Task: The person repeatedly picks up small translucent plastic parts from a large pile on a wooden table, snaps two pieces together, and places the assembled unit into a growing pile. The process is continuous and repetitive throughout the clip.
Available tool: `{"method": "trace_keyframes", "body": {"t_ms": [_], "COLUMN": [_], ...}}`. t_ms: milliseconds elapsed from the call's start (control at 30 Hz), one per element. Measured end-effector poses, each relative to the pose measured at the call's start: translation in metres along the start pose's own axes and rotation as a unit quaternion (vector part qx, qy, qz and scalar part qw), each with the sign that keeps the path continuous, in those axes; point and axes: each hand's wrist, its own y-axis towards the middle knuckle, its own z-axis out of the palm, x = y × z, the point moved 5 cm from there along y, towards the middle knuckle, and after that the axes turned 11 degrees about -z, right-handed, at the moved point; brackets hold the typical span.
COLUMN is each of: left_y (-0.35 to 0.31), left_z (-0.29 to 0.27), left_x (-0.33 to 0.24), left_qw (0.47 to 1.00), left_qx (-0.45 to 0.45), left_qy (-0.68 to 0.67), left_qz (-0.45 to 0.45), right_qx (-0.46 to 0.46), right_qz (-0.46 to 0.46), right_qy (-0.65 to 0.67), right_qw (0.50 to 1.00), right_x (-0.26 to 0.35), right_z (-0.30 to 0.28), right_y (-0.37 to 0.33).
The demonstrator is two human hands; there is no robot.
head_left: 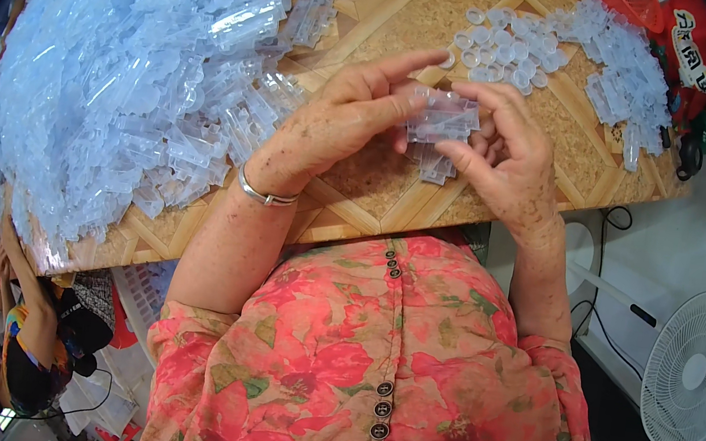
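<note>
Between my hands, above the table, is a clear rectangular plastic piece (443, 124). My right hand (511, 157) pinches its right end between thumb and fingers. My left hand (350, 122) has its thumb on the left end; the forefinger sticks out past it and the other fingers are mostly hidden. Just below, a few more clear plastic pieces (437, 167) show near the table edge, partly covered by my hands. Beyond my fingers lie several small round clear plastic caps (501, 45).
A large heap of clear plastic parts (125, 57) covers the left of the wood-patterned table (375, 188). A smaller pile of clear pieces (630, 83) lies at the far right, by a red bag (705, 53). A white fan (694, 373) stands right; another person (34, 339) sits at lower left.
</note>
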Motion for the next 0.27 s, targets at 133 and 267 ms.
{"method": "trace_keyframes", "body": {"t_ms": [133,267], "left_y": [0.002,0.006], "left_z": [0.002,-0.007], "left_x": [-0.001,0.006], "left_qw": [0.996,0.992], "left_qx": [-0.02,-0.076], "left_qy": [-0.078,0.084], "left_qz": [0.027,0.059], "right_qx": [-0.026,-0.091], "right_qz": [0.033,0.098], "right_qy": [-0.01,0.021], "right_qw": [0.999,0.991], "right_x": [-0.01,-0.032], "right_z": [-0.012,-0.027], "right_y": [-0.004,-0.02]}}
